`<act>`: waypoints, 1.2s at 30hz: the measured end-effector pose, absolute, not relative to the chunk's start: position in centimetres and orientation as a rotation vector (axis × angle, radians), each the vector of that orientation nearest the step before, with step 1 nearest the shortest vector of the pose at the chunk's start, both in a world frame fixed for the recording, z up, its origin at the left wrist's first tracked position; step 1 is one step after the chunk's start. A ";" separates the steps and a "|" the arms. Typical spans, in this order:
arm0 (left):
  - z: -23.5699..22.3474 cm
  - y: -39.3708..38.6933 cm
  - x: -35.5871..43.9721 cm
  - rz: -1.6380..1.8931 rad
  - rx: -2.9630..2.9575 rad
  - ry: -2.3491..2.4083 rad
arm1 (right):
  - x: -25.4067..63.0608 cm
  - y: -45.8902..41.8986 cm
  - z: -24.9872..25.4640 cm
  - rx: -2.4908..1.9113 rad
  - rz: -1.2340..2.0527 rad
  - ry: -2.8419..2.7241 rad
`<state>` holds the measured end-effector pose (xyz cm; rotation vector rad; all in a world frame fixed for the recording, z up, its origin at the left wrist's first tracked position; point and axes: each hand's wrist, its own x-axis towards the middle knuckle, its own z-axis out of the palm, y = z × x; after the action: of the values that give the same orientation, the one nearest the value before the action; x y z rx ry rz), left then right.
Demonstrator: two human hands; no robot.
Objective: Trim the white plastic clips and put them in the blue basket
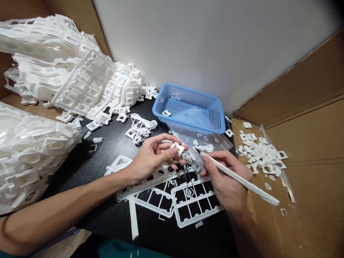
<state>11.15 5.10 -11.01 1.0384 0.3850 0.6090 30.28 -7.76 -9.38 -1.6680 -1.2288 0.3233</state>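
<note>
My left hand [152, 154] pinches a small white plastic frame piece [177, 147] between thumb and fingers. Closed around a long white-handled tool with a dark pointed tip [242, 182], my right hand [228, 175] is just to the right of that piece. The tip points toward the piece, apart from it. Below the hands lie white grid-like plastic frames [188, 223], and a clear plastic bag [219, 141] with small translucent oval bits on it. Thin dark tweezers [186, 175] appear to rest among the frames, partly hidden.
A blue perforated basket [221, 120] stands behind the hands, one white piece inside. Piled white parts [80, 82] and a full clear bag [24, 157] crowd the left. More loose pieces [266, 154] lie on cardboard at right. A white wall and cardboard sides [309, 82] bound the space.
</note>
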 end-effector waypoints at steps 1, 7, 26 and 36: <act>-11.0 5.2 11.2 0.639 1.041 0.395 | 30.3 -7.8 -9.5 -1.685 0.279 -1.278; -11.1 5.3 11.3 0.725 1.031 0.467 | 29.8 -7.4 -10.0 -1.512 -0.169 -2.052; -11.0 5.0 11.1 0.669 1.033 0.562 | 28.8 -7.0 -10.2 -1.860 -0.056 -2.339; -10.5 4.7 11.0 0.589 1.057 0.568 | 29.3 -7.2 -10.3 -1.976 0.130 -2.196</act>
<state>11.02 4.71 -10.52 1.0566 0.5678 0.5888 29.25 -7.22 -10.29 -1.9756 -2.1957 0.1298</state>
